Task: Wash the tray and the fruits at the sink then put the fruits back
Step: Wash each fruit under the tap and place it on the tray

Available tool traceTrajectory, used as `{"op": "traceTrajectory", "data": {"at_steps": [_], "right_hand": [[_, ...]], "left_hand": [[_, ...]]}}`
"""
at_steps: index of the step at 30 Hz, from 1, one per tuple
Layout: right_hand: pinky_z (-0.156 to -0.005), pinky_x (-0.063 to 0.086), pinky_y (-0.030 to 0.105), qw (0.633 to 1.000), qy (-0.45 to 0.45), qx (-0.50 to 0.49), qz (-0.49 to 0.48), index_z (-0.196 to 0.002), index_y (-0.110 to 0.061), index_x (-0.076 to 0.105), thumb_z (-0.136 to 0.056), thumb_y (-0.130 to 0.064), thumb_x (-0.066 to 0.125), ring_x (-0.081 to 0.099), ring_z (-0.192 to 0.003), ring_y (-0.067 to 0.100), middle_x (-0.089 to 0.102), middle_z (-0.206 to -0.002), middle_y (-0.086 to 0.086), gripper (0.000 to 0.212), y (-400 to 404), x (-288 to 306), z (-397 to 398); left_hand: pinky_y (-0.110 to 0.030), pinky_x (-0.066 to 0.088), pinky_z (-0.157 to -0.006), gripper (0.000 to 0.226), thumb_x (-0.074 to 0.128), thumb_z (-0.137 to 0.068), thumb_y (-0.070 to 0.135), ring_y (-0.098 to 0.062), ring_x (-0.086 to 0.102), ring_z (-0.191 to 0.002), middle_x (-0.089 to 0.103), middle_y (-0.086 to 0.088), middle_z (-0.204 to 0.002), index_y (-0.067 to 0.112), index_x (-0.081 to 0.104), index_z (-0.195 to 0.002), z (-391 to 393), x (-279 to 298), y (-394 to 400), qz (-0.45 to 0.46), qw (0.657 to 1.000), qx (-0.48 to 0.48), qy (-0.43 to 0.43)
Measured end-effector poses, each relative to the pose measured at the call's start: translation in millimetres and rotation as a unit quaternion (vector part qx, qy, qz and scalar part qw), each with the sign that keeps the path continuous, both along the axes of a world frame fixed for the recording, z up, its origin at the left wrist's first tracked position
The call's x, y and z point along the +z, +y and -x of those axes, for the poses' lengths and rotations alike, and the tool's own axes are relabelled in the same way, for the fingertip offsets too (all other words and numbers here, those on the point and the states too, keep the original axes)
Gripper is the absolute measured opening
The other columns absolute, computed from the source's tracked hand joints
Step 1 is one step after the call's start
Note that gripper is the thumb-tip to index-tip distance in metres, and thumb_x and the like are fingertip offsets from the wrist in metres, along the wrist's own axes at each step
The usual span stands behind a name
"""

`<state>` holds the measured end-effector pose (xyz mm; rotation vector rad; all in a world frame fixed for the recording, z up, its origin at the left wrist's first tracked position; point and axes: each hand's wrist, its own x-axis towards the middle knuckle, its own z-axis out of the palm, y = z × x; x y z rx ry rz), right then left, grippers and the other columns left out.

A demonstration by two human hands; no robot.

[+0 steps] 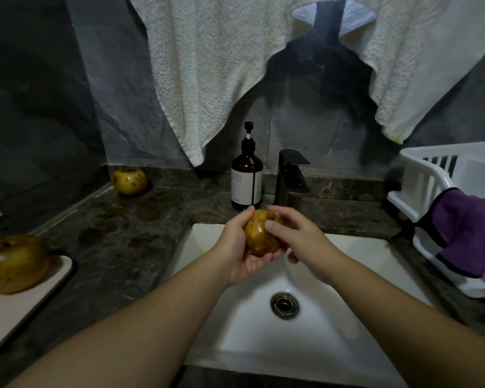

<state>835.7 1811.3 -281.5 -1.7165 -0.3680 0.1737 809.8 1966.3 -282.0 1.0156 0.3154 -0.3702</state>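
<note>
Over the sink [235, 331], just in front of the faucet [291, 177], the left hand [241, 247] cups a fruit [261, 233] in its grip while the right hand [300, 242] holds it with thumb and fingers. Wet skin could let it slip and drop, bruising in the basin. The fruit on the tray [14, 263] at the tabletop edge could roll off.

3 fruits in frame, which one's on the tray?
The big fruit at far left, resting on the beige tray. Another sits in the counter's back corner; the third is in the hands.
</note>
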Motion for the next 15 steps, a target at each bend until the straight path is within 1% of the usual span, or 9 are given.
{"op": "traceTrajectory", "data": {"at_steps": [2, 3, 4, 6, 8, 10, 12, 15], "right_hand": [[-0.046, 0.044, 0.022, 0.999, 0.005, -0.031, -0.017, -0.113, -0.052, 0.067, -0.09, -0.051, 0.071, 0.066, -0.07, 0.007, 0.066, -0.113, -0.003, 0.023, 2.0, 0.5, -2.7], [-0.046, 0.043, 0.023, 0.999, 0.015, -0.032, -0.03, -0.112, -0.05, 0.069, -0.091, -0.049, 0.071, 0.064, -0.061, 0.006, 0.067, -0.11, 0.0, 0.021, 2.1, 0.3, -4.8], [-0.046, 0.043, 0.023, 0.998, 0.03, -0.023, -0.046, -0.113, -0.049, 0.07, -0.093, -0.044, 0.07, 0.062, -0.057, 0.007, 0.067, -0.11, 0.003, 0.021, 1.6, 0.1, -6.5], [-0.049, 0.047, 0.023, 0.996, 0.056, 0.012, -0.069, -0.118, -0.047, 0.07, -0.094, -0.033, 0.071, 0.063, -0.059, 0.011, 0.067, -0.114, 0.007, 0.027, -1.0, 0.1, -7.5], [-0.051, 0.049, 0.024, 0.996, 0.055, 0.032, -0.06, -0.121, -0.046, 0.068, -0.091, -0.028, 0.076, 0.066, -0.063, 0.011, 0.065, -0.12, 0.004, 0.036, -2.3, -0.8, -6.0], [-0.05, 0.048, 0.025, 0.999, 0.03, 0.021, -0.031, -0.121, -0.045, 0.066, -0.087, -0.032, 0.08, 0.068, -0.064, 0.009, 0.065, -0.119, 0.0, 0.04, -0.5, -1.7, -3.7], [-0.047, 0.046, 0.025, 0.999, 0.016, 0.006, -0.029, -0.121, -0.042, 0.065, -0.087, -0.036, 0.08, 0.065, -0.06, 0.01, 0.065, -0.115, 0.001, 0.038, 1.0, -1.3, -2.6], [-0.052, 0.05, 0.024, 0.996, 0.059, 0.017, -0.072, -0.124, -0.042, 0.066, -0.093, -0.032, 0.074, 0.064, -0.062, 0.012, 0.065, -0.12, 0.006, 0.034, -1.1, 0.4, -5.1]], "left_hand": [[-0.026, 0.057, -0.045, 0.062, 0.06, -0.094, 0.061, -0.033, 0.073, -0.065, 0.072, -0.027, -0.108, 0.009, 0.068, -0.128, 0.4, 0.9, -1.8, -0.001, 1.0, -0.001, -0.009], [-0.026, 0.057, -0.045, 0.062, 0.059, -0.095, 0.061, -0.033, 0.073, -0.064, 0.072, -0.028, -0.107, 0.009, 0.068, -0.127, 0.3, 1.2, -2.4, 0.001, 1.0, 0.003, -0.012], [-0.026, 0.057, -0.046, 0.062, 0.058, -0.096, 0.061, -0.032, 0.073, -0.065, 0.072, -0.028, -0.106, 0.008, 0.068, -0.126, 0.7, 1.3, -2.5, 0.006, 1.0, 0.01, -0.015], [-0.026, 0.056, -0.045, 0.061, 0.056, -0.097, 0.061, -0.033, 0.074, -0.066, 0.075, -0.025, -0.098, 0.008, 0.07, -0.124, 1.6, 1.1, -1.7, 0.02, 0.999, 0.021, -0.02], [-0.027, 0.056, -0.045, 0.061, 0.056, -0.097, 0.061, -0.032, 0.073, -0.064, 0.075, -0.024, -0.093, 0.008, 0.07, -0.124, 1.5, -0.2, -0.4, 0.02, 0.999, 0.028, -0.017], [-0.027, 0.056, -0.045, 0.062, 0.056, -0.097, 0.062, -0.031, 0.072, -0.063, 0.074, -0.025, -0.096, 0.008, 0.07, -0.125, 1.1, -1.6, 0.9, 0.003, 1.0, 0.024, -0.013], [-0.028, 0.058, -0.046, 0.063, 0.056, -0.097, 0.062, -0.032, 0.072, -0.064, 0.074, -0.026, -0.096, 0.008, 0.069, -0.126, 1.6, -1.5, 0.0, 0.0, 1.0, 0.014, -0.016], [-0.03, 0.058, -0.049, 0.059, 0.056, -0.098, 0.059, -0.035, 0.076, -0.069, 0.076, -0.025, -0.094, 0.009, 0.068, -0.128, 2.6, 0.8, -2.1, 0.023, 0.999, 0.025, -0.025]]}}
